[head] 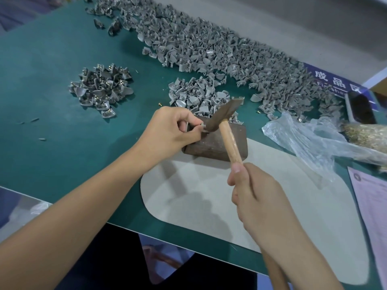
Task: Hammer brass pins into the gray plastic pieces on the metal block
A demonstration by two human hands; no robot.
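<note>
— What do we have nearest us?

— Our right hand [257, 189], at about five o'clock, with its fingers curled round the low end of the hammer [222, 120] handle. We judge that low hold is for swing. The head tilts down toward ten o'clock and sits right at the piece.

— And the other hand?

— Our left hand [169, 130], at the centre, pinches a gray plastic piece [187, 127] against the upper left edge of the metal block [215, 145]. The fingers stay to nine o'clock of the strike point, likely to clear the head. The brass pin [202, 126] shows only as a small stub at the fingertips (too small to say how deep it sits).

— Why the block under it?

— Probably as an anvil. It stands on the pale mat [230, 199] laid over the green surface [52, 114].

— Farther out?

— At twelve o'clock, just beyond the block, a small heap of plain pieces [199, 95] lies within easy reach. At ten o'clock a separate pile [100, 88] shows glints of brass, so we take it for finished work. At three o'clock a clear bag [318, 143] spills what look like pins. Along the far edge, from twelve to two, runs the big stock of gray parts [219, 47].
</note>
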